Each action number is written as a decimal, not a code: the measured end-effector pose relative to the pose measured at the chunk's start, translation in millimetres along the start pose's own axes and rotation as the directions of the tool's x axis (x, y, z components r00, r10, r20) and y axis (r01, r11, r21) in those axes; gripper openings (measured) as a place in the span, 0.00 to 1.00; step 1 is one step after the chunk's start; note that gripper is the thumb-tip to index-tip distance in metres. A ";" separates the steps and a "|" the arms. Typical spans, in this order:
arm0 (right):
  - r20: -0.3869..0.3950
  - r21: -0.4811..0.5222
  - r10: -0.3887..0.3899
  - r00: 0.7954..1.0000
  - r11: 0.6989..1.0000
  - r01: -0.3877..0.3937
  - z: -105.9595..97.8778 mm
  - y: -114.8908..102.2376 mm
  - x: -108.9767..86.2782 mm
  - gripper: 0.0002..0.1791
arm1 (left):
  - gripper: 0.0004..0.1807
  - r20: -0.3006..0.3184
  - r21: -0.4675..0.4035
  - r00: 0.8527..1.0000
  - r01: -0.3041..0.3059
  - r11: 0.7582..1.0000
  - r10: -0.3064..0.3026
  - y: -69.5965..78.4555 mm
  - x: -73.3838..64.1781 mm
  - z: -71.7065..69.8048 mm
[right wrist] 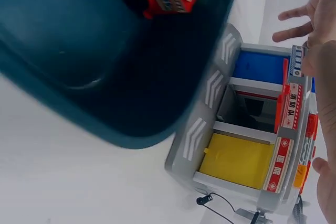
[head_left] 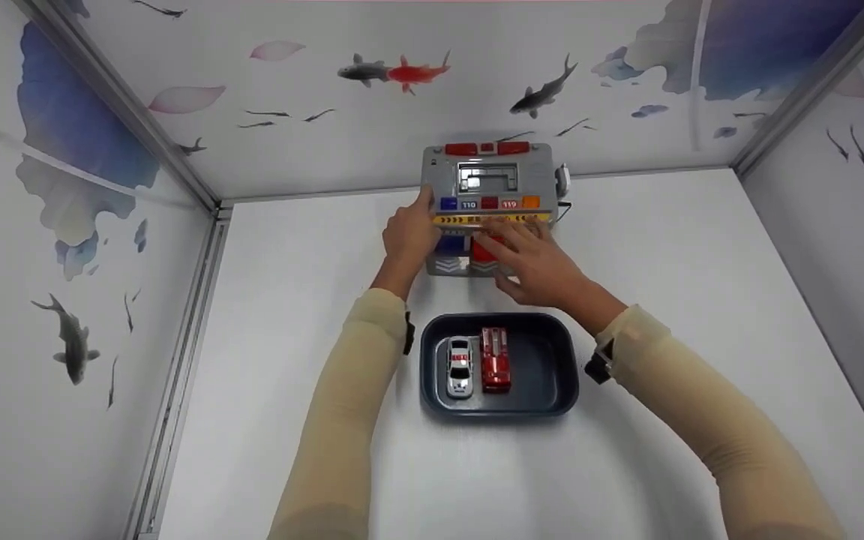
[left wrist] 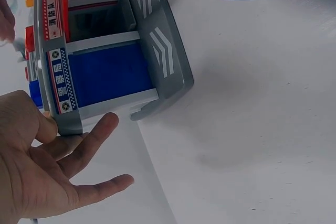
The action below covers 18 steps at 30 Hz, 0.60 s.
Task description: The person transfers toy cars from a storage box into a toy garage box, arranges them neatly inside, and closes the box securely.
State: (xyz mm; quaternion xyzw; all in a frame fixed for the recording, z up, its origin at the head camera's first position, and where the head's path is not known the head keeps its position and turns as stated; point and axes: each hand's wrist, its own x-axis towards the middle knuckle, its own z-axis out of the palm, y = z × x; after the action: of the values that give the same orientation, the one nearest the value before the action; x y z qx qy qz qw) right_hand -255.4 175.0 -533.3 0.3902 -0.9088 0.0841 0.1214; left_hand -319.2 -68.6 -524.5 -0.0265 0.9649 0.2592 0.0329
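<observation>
A grey toy garage (head_left: 441, 174) with blue, red and yellow doors stands at the back of the white table. My left hand (head_left: 411, 234) grips its left end, thumb and a finger on the edge, other fingers spread. Across its front lies my right hand (head_left: 541, 262), fingers extended and touching the red door (head_left: 486, 246). That middle door is raised, and the bay behind it shows dark in both wrist views. The blue door (left wrist: 107, 74) and yellow door (right wrist: 239, 161) are down. Between my forearms, a dark blue tray (head_left: 432, 409) holds a white toy police car (head_left: 460, 367) and a red toy fire truck (head_left: 496, 367).
Walls (head_left: 477, 97) printed with fish and petals enclose the table (head_left: 289, 337) at the back and sides. A small black cord (right wrist: 210, 200) with a handset hangs at the garage's right end. The tray sits close in front of the garage.
</observation>
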 end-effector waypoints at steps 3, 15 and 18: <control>-0.037 -0.003 -0.043 0.998 0.999 0.043 0.4 -3.5 -12.1 0.36 | 0.25 -0.011 0.009 1.000 0.000 1.000 0.000 1.9 1.9 -0.9; 0.107 0.045 -0.064 0.992 0.997 0.059 1.0 -43.7 -55.9 0.32 | 0.21 -0.011 0.014 1.000 -0.002 1.000 0.003 1.8 1.6 -0.2; 0.102 0.049 -0.112 0.988 0.993 0.108 3.5 -56.0 -68.7 0.31 | 0.22 -0.004 0.011 1.000 0.002 1.000 -0.002 1.1 1.8 1.7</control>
State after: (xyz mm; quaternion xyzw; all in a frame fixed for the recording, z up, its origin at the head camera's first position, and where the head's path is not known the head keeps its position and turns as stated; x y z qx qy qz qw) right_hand -169.3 183.2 -553.0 0.4463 -0.8889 0.0763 0.0694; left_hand -321.0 -66.9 -525.6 -0.0279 0.9664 0.2536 0.0312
